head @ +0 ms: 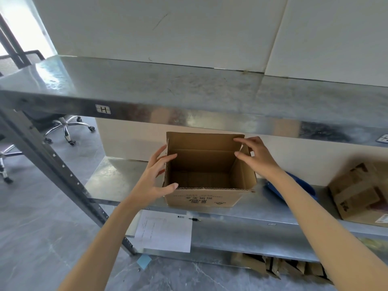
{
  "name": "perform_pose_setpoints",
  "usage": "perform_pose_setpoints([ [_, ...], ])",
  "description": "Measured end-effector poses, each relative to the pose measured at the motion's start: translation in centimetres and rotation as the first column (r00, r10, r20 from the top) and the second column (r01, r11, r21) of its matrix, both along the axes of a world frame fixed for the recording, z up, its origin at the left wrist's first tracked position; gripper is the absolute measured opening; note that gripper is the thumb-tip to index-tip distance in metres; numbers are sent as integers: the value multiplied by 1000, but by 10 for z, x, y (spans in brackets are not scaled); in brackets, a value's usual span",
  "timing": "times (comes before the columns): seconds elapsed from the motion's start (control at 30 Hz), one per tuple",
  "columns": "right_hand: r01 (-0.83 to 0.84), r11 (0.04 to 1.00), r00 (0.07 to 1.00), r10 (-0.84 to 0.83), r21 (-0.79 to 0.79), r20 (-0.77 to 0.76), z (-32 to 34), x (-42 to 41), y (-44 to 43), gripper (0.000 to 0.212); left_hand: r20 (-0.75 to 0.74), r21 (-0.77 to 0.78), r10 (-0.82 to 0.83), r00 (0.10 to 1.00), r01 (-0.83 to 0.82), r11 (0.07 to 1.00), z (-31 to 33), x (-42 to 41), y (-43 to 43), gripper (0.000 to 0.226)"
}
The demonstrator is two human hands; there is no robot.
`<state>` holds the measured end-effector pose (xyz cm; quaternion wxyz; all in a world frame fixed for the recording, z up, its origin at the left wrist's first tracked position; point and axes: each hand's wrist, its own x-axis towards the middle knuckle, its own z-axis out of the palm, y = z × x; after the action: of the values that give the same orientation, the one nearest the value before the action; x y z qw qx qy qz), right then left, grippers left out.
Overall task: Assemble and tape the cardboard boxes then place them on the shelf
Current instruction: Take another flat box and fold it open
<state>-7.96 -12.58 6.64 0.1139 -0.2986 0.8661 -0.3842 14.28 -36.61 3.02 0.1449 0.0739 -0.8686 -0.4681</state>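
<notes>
Cardboard box (201,196) sits open-topped on the middle shelf (117,181) of a metal rack, its printed near face close to the shelf's front edge. It seems to have been set there for shelving, though the top is not yet closed or taped.

Against the box's left wall lies the left hand (155,175), fingers straight and spread wide and thumb at the near rim. It steadies the box rather than clasping it. At the box's far right corner the right hand (256,156) reaches in with fingers loosely extended, tips touching the upright far flap and the right flap. This wide, unclosed hold looks meant to square the flaps or ease the box into position. Neither hand carries anything.

Above the box, the upper shelf (168,91) overhangs and hides the wall just over the far flap. The inside floor of the box is in shadow, so no tape seam can be made out there. Whether the near flap is folded down outside or absent is unclear. Part of the right hand sits behind the right flap, out of sight.

Right of the box lies a blue object (302,185), mostly covered by the right forearm and impossible to identify. Farther right is a second box (361,192), cut off by the frame edge. Below the box, a sheet of paper (165,232) and a pen (189,217) rest on the lower shelf — and under that, flattened cardboard (283,265) is only partly visible.
</notes>
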Motion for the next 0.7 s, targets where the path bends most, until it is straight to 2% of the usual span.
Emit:
perform_pose_setpoints([
  [0.17,-44,999,999,44,-19,-1,1,8,-3,40,54,227,-125,991,110,968,-3,-1,-3,73],
  [0.27,-121,993,987,122,-15,109,1,16,0,46,62,280,-103,993,82,957,-5,-5,-4,58],
  [0.37,-182,983,951,176,2,254,-1,19,2,58,96,209,-52,994,31,977,-6,-10,-4,59],
  [0.43,-222,974,936,197,53,290,-4,18,4,63,81,141,-14,997,2,990,-8,-14,-4,57],
  [0.57,-240,962,941,198,128,274,-13,16,10,68,46,95,46,998,-51,994,-18,-23,-11,50],
  [0.7,-190,976,969,169,104,181,-23,8,13,69,87,83,128,988,-135,987,-22,-33,-17,49],
])
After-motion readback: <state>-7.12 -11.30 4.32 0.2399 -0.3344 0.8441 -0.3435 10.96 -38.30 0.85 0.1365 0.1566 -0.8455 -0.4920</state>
